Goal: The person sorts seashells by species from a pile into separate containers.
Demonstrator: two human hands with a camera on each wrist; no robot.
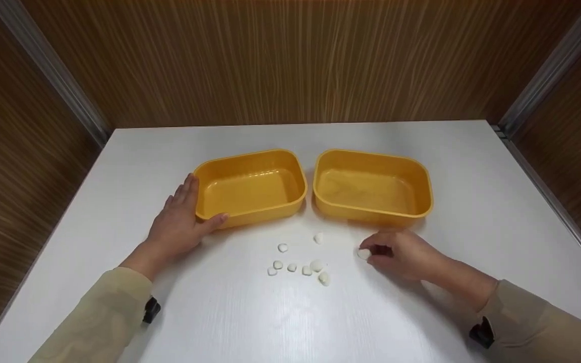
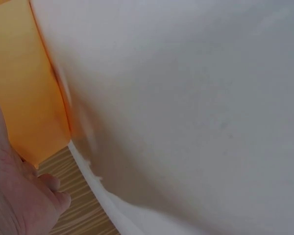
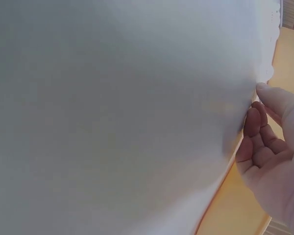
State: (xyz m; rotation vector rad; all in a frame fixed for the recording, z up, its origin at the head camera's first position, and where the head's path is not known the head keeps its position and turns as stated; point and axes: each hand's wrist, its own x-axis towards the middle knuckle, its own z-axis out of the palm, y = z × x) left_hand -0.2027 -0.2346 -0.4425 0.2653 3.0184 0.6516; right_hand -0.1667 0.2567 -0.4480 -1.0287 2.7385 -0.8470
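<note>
Pebbles, small and white, lay scattered on the white tabletop (image 1: 119,166) in front of two yellow tubs. One white pebble (image 1: 363,254) was pinched between the curled fingertips of the right hand (image 1: 404,254), which rested low on the tabletop just in front of the right tub (image 1: 372,186). This pebble sat at the tabletop surface, to the right of the remaining group and apart from it.

The remaining pebbles lay as follows:
- One pebble (image 1: 318,238) lay nearest the gap between the tubs.
- One pebble (image 1: 282,247) lay to its left and slightly nearer the person.
- A loose cluster of pebbles (image 1: 298,268) lay in a short row nearer the person, with its largest piece at the right end.

The left hand (image 1: 179,222) lay against the left tub (image 1: 251,186). Its fingers were straight along the tub's left outer wall, and its thumb reached across the near wall. It gripped nothing between the fingers; it pressed flat on the tub.

Both tubs stood upright, side by side, close together but not touching, with nothing visible inside. The left wrist view showed only the yellow wall and part of the palm. The right wrist view showed curled fingers (image 3: 257,134) close to the tabletop; the pebble could not be made out there.

Both forearms wore beige sleeves (image 1: 104,312). Brown wood-grain panels (image 1: 290,60) enclosed the tabletop on three sides.
</note>
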